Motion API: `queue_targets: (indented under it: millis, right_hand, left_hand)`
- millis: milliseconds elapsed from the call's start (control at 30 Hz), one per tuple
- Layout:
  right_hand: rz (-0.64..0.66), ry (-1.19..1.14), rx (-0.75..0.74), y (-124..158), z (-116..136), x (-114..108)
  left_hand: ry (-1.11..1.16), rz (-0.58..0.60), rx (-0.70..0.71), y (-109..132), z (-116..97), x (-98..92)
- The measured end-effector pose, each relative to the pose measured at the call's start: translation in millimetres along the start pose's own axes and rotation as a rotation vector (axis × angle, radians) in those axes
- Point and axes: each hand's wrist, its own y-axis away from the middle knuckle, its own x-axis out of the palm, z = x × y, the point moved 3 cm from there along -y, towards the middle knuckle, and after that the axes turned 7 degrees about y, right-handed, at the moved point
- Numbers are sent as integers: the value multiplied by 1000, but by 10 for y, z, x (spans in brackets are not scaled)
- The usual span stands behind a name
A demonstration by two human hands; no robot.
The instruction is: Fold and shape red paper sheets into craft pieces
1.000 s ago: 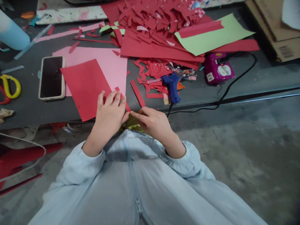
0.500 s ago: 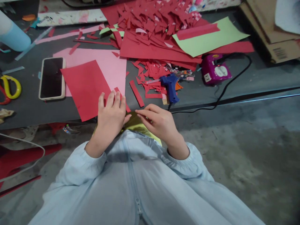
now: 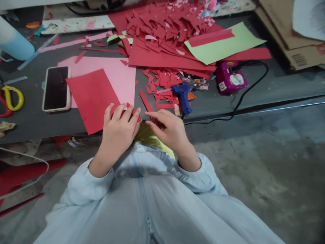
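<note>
My left hand (image 3: pixel 119 127) rests at the table's front edge, fingers spread and slightly bent over a narrow red paper strip (image 3: pixel 133 111), which is partly covered by the fingertips. Under and left of that hand lies a red paper sheet (image 3: pixel 92 98), overlapping a pink sheet (image 3: pixel 124 78). My right hand (image 3: pixel 170 127) hovers at the same edge with its thumb and forefinger apart and nothing visible between them. Its fingertips are close to the lower end of a second red paper strip (image 3: pixel 145 99). A blue glue gun (image 3: pixel 183 95) lies just beyond the right hand.
Red paper scraps (image 3: pixel 162 23) pile up at the back, beside a light green sheet (image 3: pixel 225 44). At right are a purple box-shaped device (image 3: pixel 231 78) with a black cable, and cardboard (image 3: pixel 286 37). A phone (image 3: pixel 56 88), yellow-handled scissors (image 3: pixel 15 98) and a blue-and-white bottle (image 3: pixel 15 42) are left.
The left fingers have bent and spread more over the red strip. My right thumb and forefinger have parted, and the right hand is nearer the second strip. The view has shifted slightly.
</note>
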Motion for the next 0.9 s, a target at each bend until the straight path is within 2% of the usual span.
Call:
queue_targets:
  millis: [100,233,433,600,767,900]
  right_hand:
    - [44,-104,2,-40,-17,55]
    - [68,-245,-12,-60,-13,81]
    - [187,-352,2,-18,28,27]
    - [298,-340,59,21,23,-15]
    - [344,-336,196,34,-20,-43]
    - [308,-262,332,0,-68,-52]
  left_hand:
    - [92,-85,64,17,-39,-104]
    - [251,-115,96,48,-83,-262]
    - [410,-160,7,73,-81,-405]
    - [446,-242,-58,82,-19,-396]
    - [453,-211,-95,9,61,-327]
    - [336,-168,-160,-113,111,-263]
